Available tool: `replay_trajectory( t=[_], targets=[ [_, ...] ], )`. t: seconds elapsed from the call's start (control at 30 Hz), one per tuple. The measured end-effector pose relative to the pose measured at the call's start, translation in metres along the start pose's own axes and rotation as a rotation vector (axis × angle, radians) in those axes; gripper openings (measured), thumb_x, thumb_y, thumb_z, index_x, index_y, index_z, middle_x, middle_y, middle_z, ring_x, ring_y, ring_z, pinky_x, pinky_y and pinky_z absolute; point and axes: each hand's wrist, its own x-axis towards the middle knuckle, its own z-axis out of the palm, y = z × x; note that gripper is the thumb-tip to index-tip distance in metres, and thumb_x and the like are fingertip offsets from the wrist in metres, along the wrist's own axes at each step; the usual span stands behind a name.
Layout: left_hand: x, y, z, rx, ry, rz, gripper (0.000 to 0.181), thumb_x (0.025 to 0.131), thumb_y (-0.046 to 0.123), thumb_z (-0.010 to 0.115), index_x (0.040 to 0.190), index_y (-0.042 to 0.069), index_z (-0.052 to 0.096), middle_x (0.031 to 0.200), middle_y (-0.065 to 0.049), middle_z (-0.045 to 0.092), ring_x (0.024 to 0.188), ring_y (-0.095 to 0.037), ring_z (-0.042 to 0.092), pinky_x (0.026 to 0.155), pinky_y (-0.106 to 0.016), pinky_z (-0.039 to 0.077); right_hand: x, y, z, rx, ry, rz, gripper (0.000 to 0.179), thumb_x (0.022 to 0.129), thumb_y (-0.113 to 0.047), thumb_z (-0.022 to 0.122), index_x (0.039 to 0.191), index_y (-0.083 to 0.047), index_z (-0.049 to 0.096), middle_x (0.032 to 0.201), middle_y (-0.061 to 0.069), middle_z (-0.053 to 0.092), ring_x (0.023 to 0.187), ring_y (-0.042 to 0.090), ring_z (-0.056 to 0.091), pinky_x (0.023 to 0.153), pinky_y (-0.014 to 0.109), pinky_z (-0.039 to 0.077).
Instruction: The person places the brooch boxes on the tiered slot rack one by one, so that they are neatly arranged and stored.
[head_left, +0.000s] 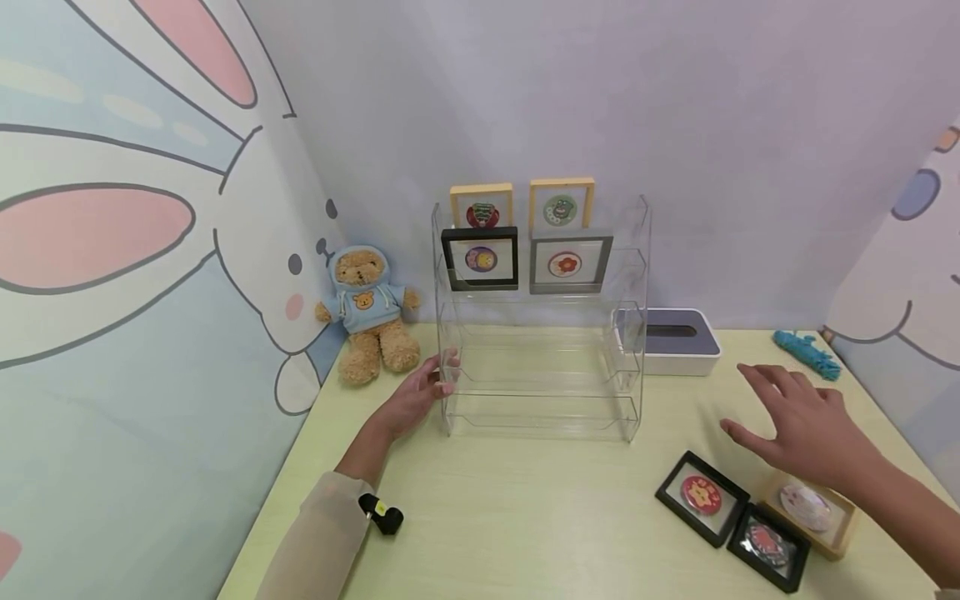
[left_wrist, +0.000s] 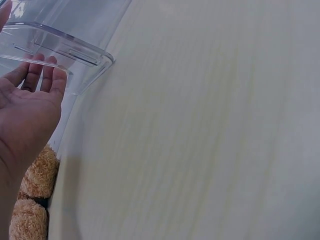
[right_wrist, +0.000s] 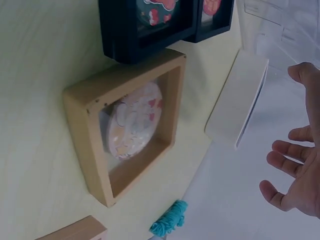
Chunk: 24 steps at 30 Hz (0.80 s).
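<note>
A clear acrylic tiered display rack [head_left: 547,408] stands on the table. My left hand [head_left: 415,400] grips its lower left side, the thumb in front and the fingers behind the side panel; in the left wrist view the fingers show through the clear plastic. My right hand [head_left: 813,429] hovers over the table at the right, fingers spread, holding nothing. Below it lie a black frame with a red badge [head_left: 702,497], a second black frame [head_left: 768,546] and a wooden frame with a pale round badge [right_wrist: 135,120]. The forearm partly covers the wooden one in the head view.
On the upper tiers stand two light wooden frames [head_left: 561,182], a black frame [head_left: 480,260] and a grey frame [head_left: 570,265]. A teddy bear [head_left: 367,308] sits left of the rack. Behind its right side are a tissue box [head_left: 678,358] and a blue yarn bundle [head_left: 807,356].
</note>
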Motion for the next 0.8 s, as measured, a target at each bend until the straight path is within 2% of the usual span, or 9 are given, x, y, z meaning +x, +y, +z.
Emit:
replay_trajectory(
  t=[0.17,0.4,0.63,0.8],
  targets=[
    [0.001,-0.001,0.0,0.015,0.009,0.006,0.078,0.111,0.026,0.063,0.176,0.014,0.022,0.176,-0.027,0.019,0.16,-0.037,0.027,0.129,-0.048,0.023,-0.012,-0.007,0.011,-0.001,-0.077,0.009,0.094,0.088,-0.059,0.087,0.154,0.0,0.055,0.143,0.028,0.062,0.122,0.051,0.062,0.084,0.079,0.047],
    [0.001,-0.001,0.001,0.016,0.013,0.01,0.078,0.111,0.026,0.065,0.176,0.013,0.023,0.176,-0.026,0.021,0.16,-0.04,0.027,0.13,-0.051,0.021,-0.03,-0.02,0.024,-0.001,-0.231,0.018,0.093,0.089,-0.068,0.082,0.149,0.0,0.062,0.137,0.024,0.067,0.119,0.045,0.066,0.082,0.077,0.05],
    [0.0,-0.001,0.002,0.019,0.013,0.003,0.079,0.111,0.028,0.065,0.176,0.013,0.023,0.175,-0.024,0.022,0.159,-0.038,0.027,0.128,-0.047,0.024,-0.042,-0.032,0.035,-0.029,-0.3,0.03,0.091,0.088,-0.075,0.08,0.142,-0.003,0.069,0.13,0.016,0.068,0.109,0.035,0.069,0.077,0.071,0.052],
    [0.001,-0.002,0.001,0.023,0.013,0.003,0.08,0.111,0.029,0.065,0.176,0.013,0.023,0.175,-0.025,0.022,0.159,-0.037,0.027,0.13,-0.051,0.022,-0.049,-0.038,0.042,-0.025,-0.346,0.04,0.088,0.085,-0.08,0.078,0.138,-0.009,0.073,0.129,0.014,0.068,0.108,0.033,0.069,0.075,0.068,0.052]
  ],
)
